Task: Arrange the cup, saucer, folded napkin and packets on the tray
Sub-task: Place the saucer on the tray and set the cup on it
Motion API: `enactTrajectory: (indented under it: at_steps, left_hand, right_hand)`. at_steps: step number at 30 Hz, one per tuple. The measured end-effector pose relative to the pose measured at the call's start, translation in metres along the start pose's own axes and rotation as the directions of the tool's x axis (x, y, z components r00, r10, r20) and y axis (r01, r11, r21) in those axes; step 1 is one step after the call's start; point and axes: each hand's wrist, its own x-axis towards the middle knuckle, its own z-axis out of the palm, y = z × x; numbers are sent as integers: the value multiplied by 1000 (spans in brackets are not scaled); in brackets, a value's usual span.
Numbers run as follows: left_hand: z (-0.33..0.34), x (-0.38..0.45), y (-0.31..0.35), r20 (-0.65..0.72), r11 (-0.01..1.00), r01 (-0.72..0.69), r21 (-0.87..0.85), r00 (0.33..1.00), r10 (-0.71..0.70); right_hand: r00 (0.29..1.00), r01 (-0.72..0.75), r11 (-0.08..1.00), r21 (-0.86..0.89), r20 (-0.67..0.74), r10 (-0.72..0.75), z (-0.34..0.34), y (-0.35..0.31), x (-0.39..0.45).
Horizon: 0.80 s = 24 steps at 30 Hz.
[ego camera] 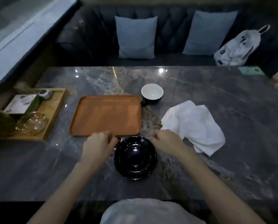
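An orange-brown tray lies bare on the dark marble table. A black cup with a white inside stands just off its far right corner. A glossy black saucer sits in front of the tray's near edge. A crumpled white napkin lies to the right. A small red packet peeks out between my left hand and the saucer. My left hand hovers at the saucer's left rim, fingers curled; whether it grips anything is hidden. My right hand hovers at the saucer's right rim, fingers curled, nothing seen in it.
A light wooden tray at the left holds a glass teapot, a box and a small cup. A green card lies at the table's far right. Behind the table runs a dark sofa with two cushions and a white bag.
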Motion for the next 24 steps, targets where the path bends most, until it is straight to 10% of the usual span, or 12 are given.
enactTrajectory:
  at_steps: [17,24]
  left_hand:
    - [107,-70,-11,42,906,180,-383,983,-177]
    - [103,-52,-21,269,631,472,-616,878,-395]
  right_hand:
    - [985,-84,922,379,-109,135,91,29,-24]
    - [970,-165,804,571,-51,236,91,31,-19]
